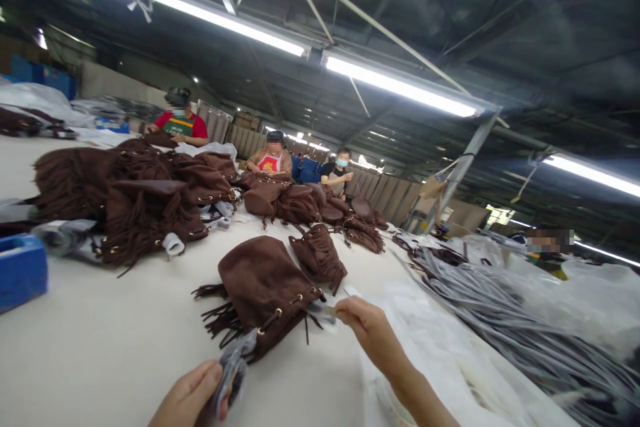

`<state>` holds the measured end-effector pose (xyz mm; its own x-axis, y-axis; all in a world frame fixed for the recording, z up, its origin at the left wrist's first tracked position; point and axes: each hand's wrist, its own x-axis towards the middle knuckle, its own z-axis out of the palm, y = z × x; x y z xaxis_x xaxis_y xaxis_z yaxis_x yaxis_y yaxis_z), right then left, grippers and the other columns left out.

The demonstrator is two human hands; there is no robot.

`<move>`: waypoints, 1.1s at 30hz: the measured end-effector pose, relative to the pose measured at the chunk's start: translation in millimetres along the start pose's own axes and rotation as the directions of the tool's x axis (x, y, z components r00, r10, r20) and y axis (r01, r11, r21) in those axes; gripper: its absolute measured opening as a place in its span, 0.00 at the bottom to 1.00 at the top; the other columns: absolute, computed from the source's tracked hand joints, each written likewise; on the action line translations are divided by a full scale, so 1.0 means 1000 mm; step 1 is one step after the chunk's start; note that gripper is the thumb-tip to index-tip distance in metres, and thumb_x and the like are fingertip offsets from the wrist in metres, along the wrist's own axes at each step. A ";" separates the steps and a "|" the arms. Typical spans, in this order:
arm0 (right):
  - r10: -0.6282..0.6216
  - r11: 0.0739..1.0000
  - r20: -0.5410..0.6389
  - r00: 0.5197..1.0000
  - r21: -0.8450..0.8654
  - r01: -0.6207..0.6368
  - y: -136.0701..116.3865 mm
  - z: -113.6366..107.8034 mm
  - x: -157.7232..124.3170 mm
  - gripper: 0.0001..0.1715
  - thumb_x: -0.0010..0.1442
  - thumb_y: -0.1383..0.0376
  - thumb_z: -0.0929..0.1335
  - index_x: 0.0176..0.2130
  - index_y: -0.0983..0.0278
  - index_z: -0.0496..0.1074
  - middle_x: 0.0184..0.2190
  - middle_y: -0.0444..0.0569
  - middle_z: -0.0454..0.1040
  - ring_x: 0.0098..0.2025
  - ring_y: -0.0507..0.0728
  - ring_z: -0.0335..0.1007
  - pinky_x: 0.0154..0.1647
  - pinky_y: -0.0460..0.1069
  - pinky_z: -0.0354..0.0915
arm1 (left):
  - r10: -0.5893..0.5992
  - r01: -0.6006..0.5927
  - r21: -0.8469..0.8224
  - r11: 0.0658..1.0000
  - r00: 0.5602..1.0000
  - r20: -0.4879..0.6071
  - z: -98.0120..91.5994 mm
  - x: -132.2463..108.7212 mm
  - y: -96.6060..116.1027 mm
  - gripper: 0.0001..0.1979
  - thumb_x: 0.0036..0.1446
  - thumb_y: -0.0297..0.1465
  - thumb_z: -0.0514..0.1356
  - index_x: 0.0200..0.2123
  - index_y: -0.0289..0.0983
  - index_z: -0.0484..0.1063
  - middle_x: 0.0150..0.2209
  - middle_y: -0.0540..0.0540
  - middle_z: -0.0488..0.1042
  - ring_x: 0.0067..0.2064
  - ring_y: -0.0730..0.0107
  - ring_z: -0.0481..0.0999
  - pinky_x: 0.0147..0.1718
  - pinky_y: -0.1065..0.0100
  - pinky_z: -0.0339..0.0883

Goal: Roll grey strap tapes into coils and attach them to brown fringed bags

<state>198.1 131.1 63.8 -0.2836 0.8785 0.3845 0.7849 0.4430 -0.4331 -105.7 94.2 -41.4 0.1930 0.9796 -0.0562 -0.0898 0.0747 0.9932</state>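
A dark brown fringed bag (pixel 265 280) with gold eyelets and a drawstring lies on the white table (pixel 100 347) in front of me. My left hand (pixel 195 390) is closed on a plastic-wrapped grey piece (pixel 235 367) at the bag's near corner. Just past the bag's right edge, my right hand (pixel 363 323) pinches a thin, pale strip (pixel 330 310). A smaller fringed brown piece (pixel 320 257) rests right behind the bag.
Heaps of brown bags (pixel 145 207) cover the table's back left. A blue holder (pixel 23 270) stands at the left edge. Grey wrapped straps (pixel 500 313) and white plastic sheets (pixel 430 340) lie on the right. Several people work across the table.
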 end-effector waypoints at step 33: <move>-0.297 0.932 -0.406 0.865 -0.322 0.169 -0.054 0.145 -0.040 0.18 0.69 0.64 0.57 0.27 0.60 0.63 0.21 0.44 0.68 0.20 0.53 0.67 0.21 0.45 0.57 | 0.067 -0.088 -0.127 0.988 0.984 -0.163 0.048 0.004 0.010 0.32 0.40 0.62 0.60 0.26 0.37 0.73 0.24 0.50 0.69 0.30 0.67 0.61 0.30 0.68 0.55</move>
<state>87.2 97.4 -46.1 -0.2546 0.5555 0.7916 0.8607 0.5034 -0.0765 -59.4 89.9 -27.1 0.0244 0.9997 -0.0056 -0.2297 0.0111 0.9732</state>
